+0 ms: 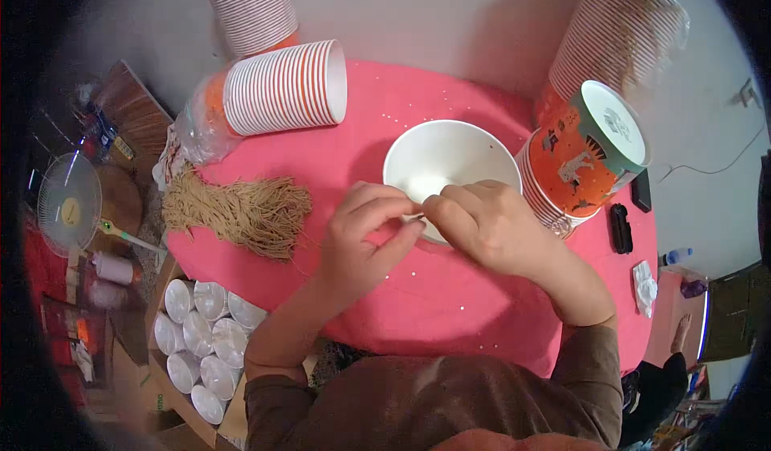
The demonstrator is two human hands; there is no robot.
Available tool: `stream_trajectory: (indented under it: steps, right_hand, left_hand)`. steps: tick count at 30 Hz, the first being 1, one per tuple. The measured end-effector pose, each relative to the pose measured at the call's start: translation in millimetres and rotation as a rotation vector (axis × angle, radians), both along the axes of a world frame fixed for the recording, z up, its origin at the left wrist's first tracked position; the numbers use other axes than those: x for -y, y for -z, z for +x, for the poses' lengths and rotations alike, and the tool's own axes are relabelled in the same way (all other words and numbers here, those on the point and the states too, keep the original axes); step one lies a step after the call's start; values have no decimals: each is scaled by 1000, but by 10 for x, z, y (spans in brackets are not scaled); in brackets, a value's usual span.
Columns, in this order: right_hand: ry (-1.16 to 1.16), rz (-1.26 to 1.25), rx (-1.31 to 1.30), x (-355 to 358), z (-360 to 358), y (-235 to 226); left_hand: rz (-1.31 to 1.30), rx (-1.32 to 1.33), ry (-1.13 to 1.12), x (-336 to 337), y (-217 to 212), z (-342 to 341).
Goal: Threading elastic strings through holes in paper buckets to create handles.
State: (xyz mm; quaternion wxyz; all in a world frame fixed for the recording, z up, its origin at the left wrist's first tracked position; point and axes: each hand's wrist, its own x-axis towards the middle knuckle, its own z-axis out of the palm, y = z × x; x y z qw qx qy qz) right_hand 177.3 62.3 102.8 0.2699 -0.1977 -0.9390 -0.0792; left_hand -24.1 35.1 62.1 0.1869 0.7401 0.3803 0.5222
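Observation:
A white paper bucket (450, 158) stands in the middle of the pink table, its open mouth facing me. Over its near rim my two hands meet. The thumb and fingers of my left hand (361, 228) pinch at the rim, with a tiny dark thing at the fingertips, too small to name. Close against it, my right hand (496, 230) is closed, its fingertips at the same spot and partly hidden. To the left of my left hand lies a thick bundle of tan cord (241, 210), with a loose strand trailing on the cloth near my left wrist.
At the back left, a stack of paper buckets (281, 88) lies sideways in plastic. Upside-down orange buckets (570, 162) stand stacked at right, near a black case (620, 228) and a crumpled tissue (644, 288). Below the table's left edge, a cardboard box holds several clear-wrapped white stacks (198, 333).

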Motion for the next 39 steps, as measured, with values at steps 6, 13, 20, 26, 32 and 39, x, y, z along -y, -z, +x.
stream_trajectory:
  steps: [6, 13, 20, 26, 32, 39]
  right_hand:
    - [29, 173, 150, 1, 34, -55]
    - [107, 395, 4, 44, 205, -479]
    - [181, 346, -58, 97, 270, -399]
    - [144, -197, -409, 208, 284, -392]
    - [-144, -1166, -803, 258, 439, -409]
    - [-256, -1333, -806, 136, 222, -303]
  left_hand:
    - [-9, 15, 7, -43, 54, -13]
    - [108, -114, -79, -35, 228, -82]
    - [163, -174, -212, 55, 271, -88]
    - [-101, -166, 110, 295, 246, 149]
    - [-11, -63, -136, -352, 297, -242]
    - [-126, 158, -46, -217, 60, -269]
